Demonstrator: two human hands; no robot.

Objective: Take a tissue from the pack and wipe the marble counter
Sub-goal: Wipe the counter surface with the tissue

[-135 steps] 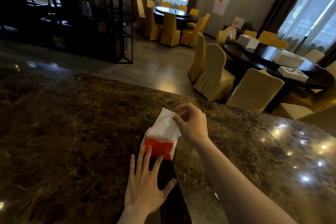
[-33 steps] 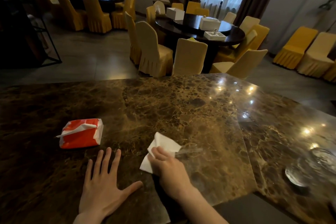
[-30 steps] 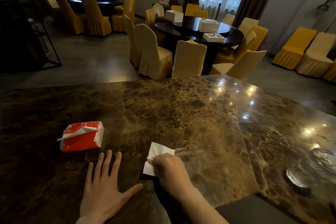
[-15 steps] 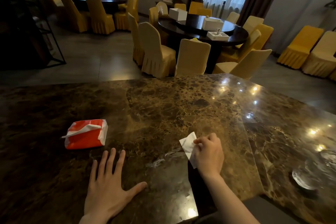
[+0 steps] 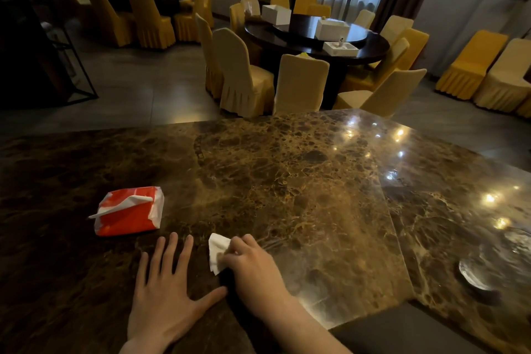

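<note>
Right now the white tissue (image 5: 216, 252) lies flat on the marble counter (image 5: 301, 181) under the right hand (image 5: 253, 264), its free corner poking out leftward past the fingers (image 5: 242, 241), which are curled and pressed down on it. The left hand (image 5: 166, 293) rests palm-down just beside it, fingers spread, thumb nearly touching the right wrist, so any further stroke left is blocked; open marble lies to the right and ahead. The red tissue pack (image 5: 129, 211) sits near, forward-left, with a sheet sticking out.
</note>
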